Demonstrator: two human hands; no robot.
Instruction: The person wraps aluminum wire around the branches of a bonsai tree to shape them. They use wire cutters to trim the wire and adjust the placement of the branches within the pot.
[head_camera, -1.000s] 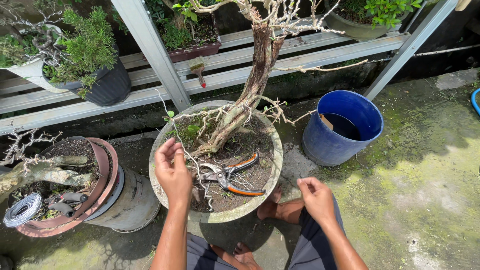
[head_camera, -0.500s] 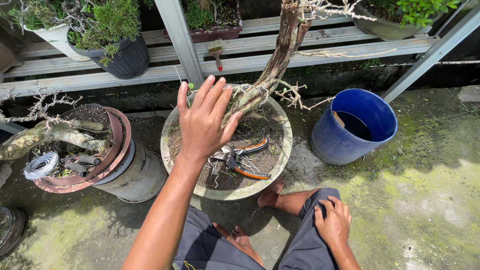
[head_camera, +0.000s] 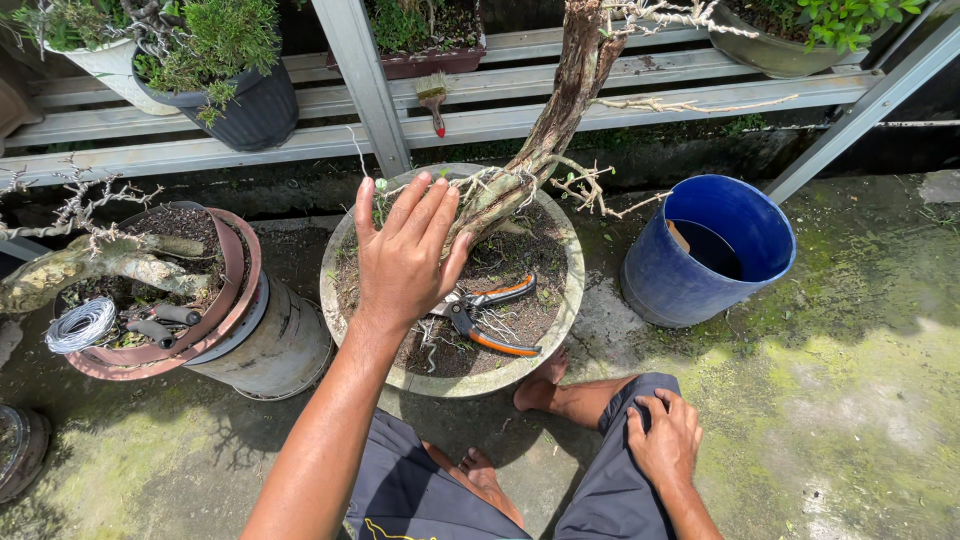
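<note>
Left hand: the left hand (head_camera: 405, 255) is spread wide at the centre of the frame, fingers straight, holding nothing, over the soil at the foot of the bonsai trunk (head_camera: 560, 105).
Right hand: the right hand (head_camera: 665, 440) lies flat on the knee at lower right, fingers loosely curled, gripping nothing.
Pot: the round grey pot (head_camera: 345, 300) stands mid-frame; its trunk leans to the upper right.
Shears: orange-handled pruning shears (head_camera: 490, 320) lie on the soil just right of the left hand.
Bucket: a blue bucket (head_camera: 730, 250) stands right of the pot.
Left side: a brown pot (head_camera: 235, 290) holds a wire coil (head_camera: 80, 325) and gnarled trunk.
Shelf: a small brush (head_camera: 433, 100) lies on the metal rack (head_camera: 350, 60) above.
</note>
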